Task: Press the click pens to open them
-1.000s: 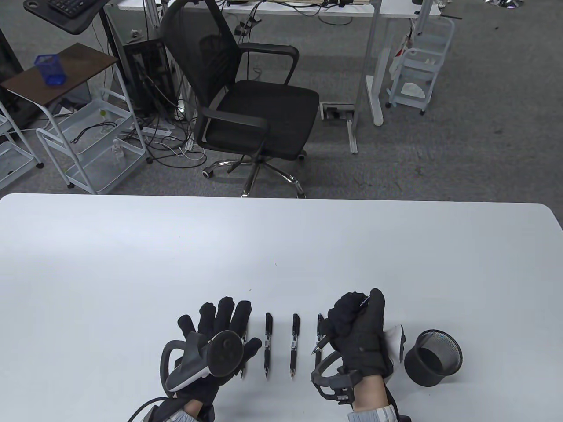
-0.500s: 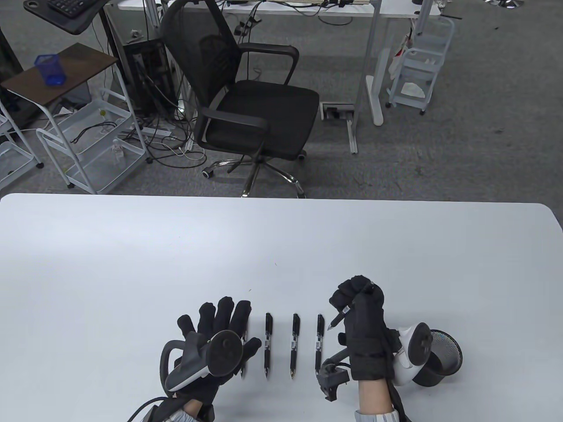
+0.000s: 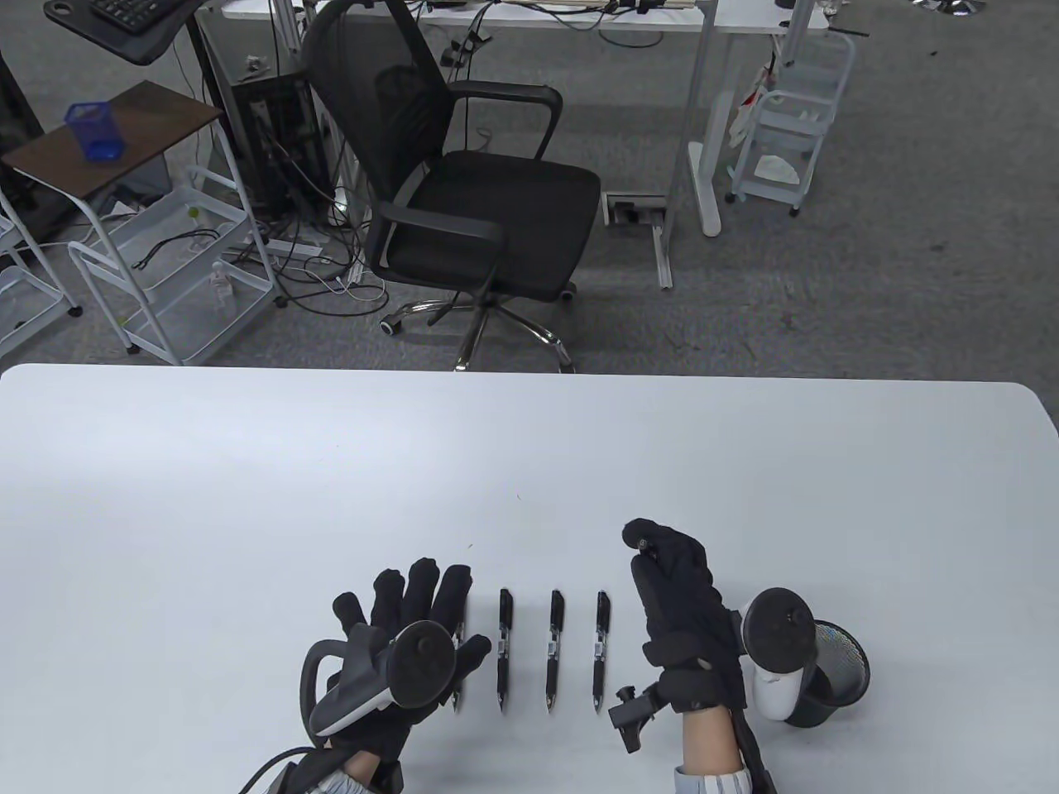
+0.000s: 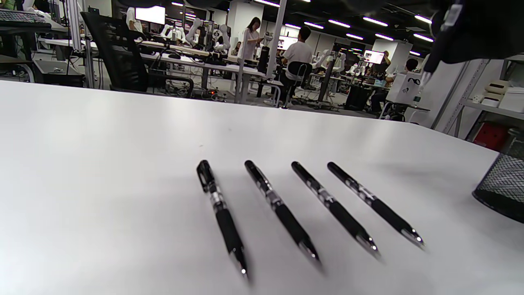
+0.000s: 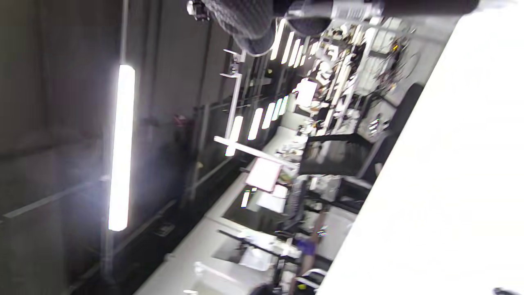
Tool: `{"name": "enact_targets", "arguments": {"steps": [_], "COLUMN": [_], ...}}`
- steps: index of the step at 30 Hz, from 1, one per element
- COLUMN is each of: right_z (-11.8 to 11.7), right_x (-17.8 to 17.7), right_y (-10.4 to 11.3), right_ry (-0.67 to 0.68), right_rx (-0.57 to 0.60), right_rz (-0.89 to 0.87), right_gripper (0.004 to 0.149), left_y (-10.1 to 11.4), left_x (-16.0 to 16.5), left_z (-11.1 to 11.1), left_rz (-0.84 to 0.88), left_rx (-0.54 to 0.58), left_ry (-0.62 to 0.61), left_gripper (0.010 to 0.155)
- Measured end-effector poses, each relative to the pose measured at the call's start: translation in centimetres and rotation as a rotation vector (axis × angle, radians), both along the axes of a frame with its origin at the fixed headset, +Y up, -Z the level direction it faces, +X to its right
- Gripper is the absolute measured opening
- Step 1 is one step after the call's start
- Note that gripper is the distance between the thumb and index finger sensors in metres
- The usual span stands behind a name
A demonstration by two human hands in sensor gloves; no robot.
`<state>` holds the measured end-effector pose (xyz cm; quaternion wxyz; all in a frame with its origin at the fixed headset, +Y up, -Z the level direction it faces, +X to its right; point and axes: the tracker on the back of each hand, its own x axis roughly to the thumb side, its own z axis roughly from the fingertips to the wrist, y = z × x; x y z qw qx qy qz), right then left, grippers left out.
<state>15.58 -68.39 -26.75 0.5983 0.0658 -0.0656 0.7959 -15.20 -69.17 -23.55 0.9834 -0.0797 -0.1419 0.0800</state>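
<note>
Four black click pens lie side by side near the table's front edge. The leftmost pen (image 3: pixel 457 701) (image 4: pixel 221 213) is partly covered by my left hand (image 3: pixel 405 616), which rests flat with straight, spread fingers. The other three pens (image 3: pixel 504 649) (image 3: pixel 553 649) (image 3: pixel 601 649) lie bare between my hands. My right hand (image 3: pixel 662 566) is raised just right of the row, its fingers curled. In the right wrist view they hold a fifth pen (image 5: pixel 356 6) at the top edge. That pen is hidden in the table view.
A black mesh pen cup (image 3: pixel 840 662) (image 4: pixel 503 188) stands at the right, partly behind my right hand's tracker (image 3: pixel 778 641). The white table (image 3: pixel 529 463) stretches away beyond the pens. A black office chair (image 3: pixel 480 190) stands past its far edge.
My right hand has rolled over and moved slightly forward with its pen. The pen that showed in its fist is now hidden, and its tracker has swung right over the cup. The left hand stayed still.
</note>
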Motion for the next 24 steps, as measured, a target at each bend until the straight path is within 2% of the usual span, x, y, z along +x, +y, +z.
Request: {"name": "enact_targets", "arguments": {"steps": [7,15,18,24], "right_z": [-1.1,-2.6,-3.0,-3.4], "right_x": [-0.1,-0.2,-0.2,-0.1], "right_y": [-1.8,-5.3,-7.0,-9.2], "right_ry": [-0.159,-0.203,-0.215,-0.211], "right_rx": [-0.044,-0.185,-0.253,-0.341], "right_rz": [0.390,0.730,0.826,0.869], "right_gripper": [0.049,0.055,0.057,0.059], "left_y": [0.0,0.1,0.0,0.0], "left_x": [0.0,-0.1,0.0,0.0], "left_z": [0.0,-0.1,-0.1,-0.1], "left_rz": [-0.003,0.005,0.001,0.002], "left_rx": [-0.005,-0.006,-0.008,-0.007], "left_ry": [0.001,0.005,0.003,0.002], "left_gripper": [0.073,0.073,0.073,0.073]}}
